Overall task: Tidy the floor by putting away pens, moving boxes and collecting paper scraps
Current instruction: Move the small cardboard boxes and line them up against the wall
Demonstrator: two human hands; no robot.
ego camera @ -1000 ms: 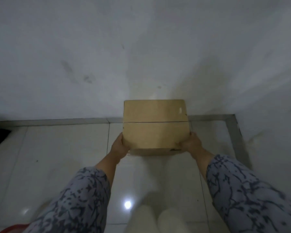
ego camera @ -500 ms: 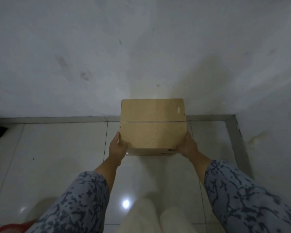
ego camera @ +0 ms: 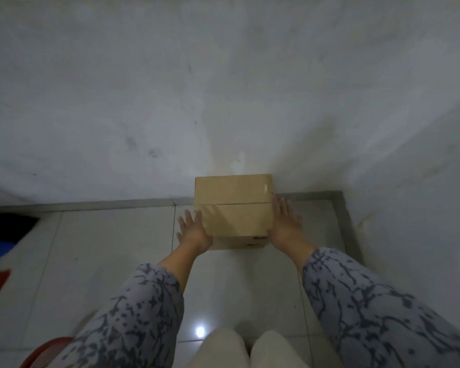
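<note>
Box (ego camera: 233,211) sits on the floor (ego camera: 112,245) at 12 o'clock from the knees, back edge vs. the wall (ego camera: 223,88), near the corner at 2 o'clock, prob. parked there to clear the walkway. Left hand (ego camera: 193,231) at the box's 9 o'clock and right hand (ego camera: 286,224) at 3 o'clock both have fingers spread flat, grip apart, clamped on nothing. Palms lie beside the sides, likely to square it up or let go; no pens or scraps in sight.
</note>
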